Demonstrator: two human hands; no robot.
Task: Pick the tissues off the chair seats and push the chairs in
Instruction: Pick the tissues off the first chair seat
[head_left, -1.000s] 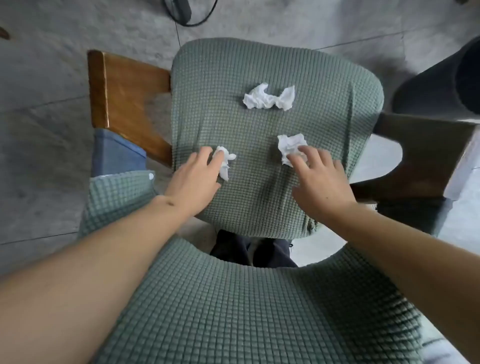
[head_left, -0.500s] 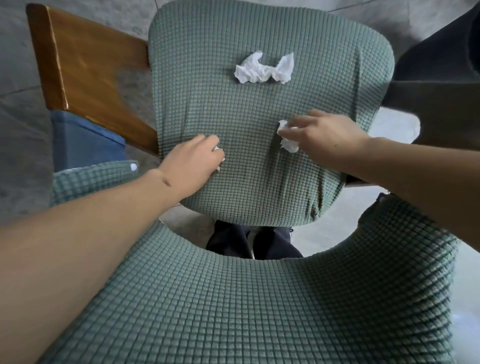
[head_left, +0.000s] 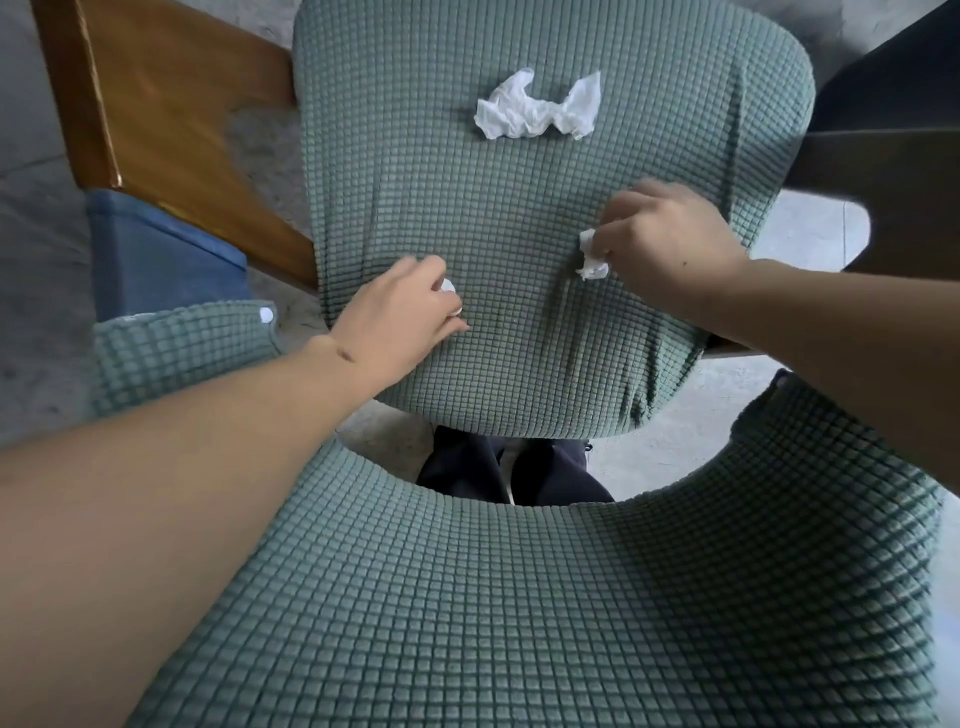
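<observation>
A wooden chair frame (head_left: 156, 119) juts out at far left; on the green-covered seat (head_left: 519, 322), a person's left hand (head_left: 400, 317) curls over a small tissue wad (head_left: 448, 287), mostly hidden beneath the fingers; the right hand (head_left: 670, 239) pinches a second crumpled tissue (head_left: 591, 254) just off the fabric; a third tissue (head_left: 540, 111) lies loose toward the seat's far edge, beyond both hands, its long axis running left to right; the right hand looks the nearer for the coming reach.
</observation>
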